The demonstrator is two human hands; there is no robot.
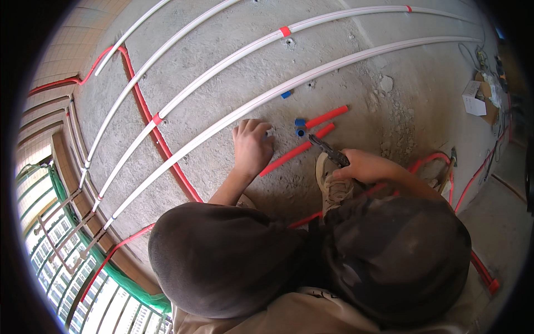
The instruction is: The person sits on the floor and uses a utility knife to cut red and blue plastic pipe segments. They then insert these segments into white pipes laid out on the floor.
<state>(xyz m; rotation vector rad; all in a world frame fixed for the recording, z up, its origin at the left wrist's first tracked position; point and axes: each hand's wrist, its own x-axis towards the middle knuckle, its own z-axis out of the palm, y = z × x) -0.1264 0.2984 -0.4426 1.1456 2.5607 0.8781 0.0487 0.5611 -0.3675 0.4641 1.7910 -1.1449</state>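
Note:
My left hand [251,147] hovers over the rough concrete floor with its fingers curled downward. A trace of blue shows among those fingers, mostly hidden, and whether it is gripped is unclear. In my right hand [358,165] is a dark plier-like hand tool [329,151], its jaws pointing up and left over my beige shoe [335,185]. Two cut lengths of red plastic pipe lie ahead: a shorter one [326,116], and a longer one [288,158] passing behind the tool's tip. Two blue pipe fittings [300,122] sit by the shorter pipe's left end.
Several white pipes [250,104] with red bands cross the floor ahead. Another blue piece [285,94] lies beside the nearest one. Red conduit [144,104] runs along a floor channel at left. An opened carton [475,100] stands far right; green netting [125,284] borders the window.

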